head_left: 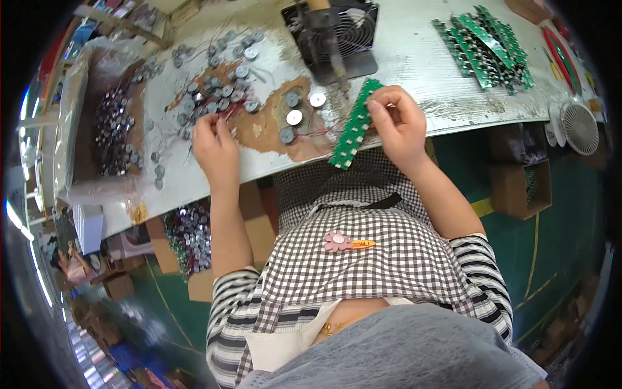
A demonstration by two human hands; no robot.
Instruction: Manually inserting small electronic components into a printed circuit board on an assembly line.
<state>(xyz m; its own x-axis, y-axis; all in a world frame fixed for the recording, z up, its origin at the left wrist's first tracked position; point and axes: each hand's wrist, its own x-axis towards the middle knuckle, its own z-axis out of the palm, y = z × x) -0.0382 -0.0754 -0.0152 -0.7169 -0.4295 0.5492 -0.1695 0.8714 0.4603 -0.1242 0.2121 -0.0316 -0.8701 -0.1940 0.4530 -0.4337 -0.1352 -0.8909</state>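
Observation:
My right hand (400,123) pinches the edge of a long green circuit board strip (352,135) that carries a row of small pale parts. The strip is tilted over the bench's front edge. Thin red wires (317,133) run from beside it to small round metal parts with leads, which look like little motors (287,135). My left hand (217,152) has its fingertips drawn together at the near side of a pile of these motors (223,94). Red wires lie by those fingertips, but what they grip, if anything, is too small to make out.
A black fan (353,32) stands at the back behind an upright tool (332,48). Stacked green boards (486,48) lie far right, near a small white fan (578,128). At left, a plastic-lined box (81,139) holds more motors. Cartons (521,188) stand below the bench.

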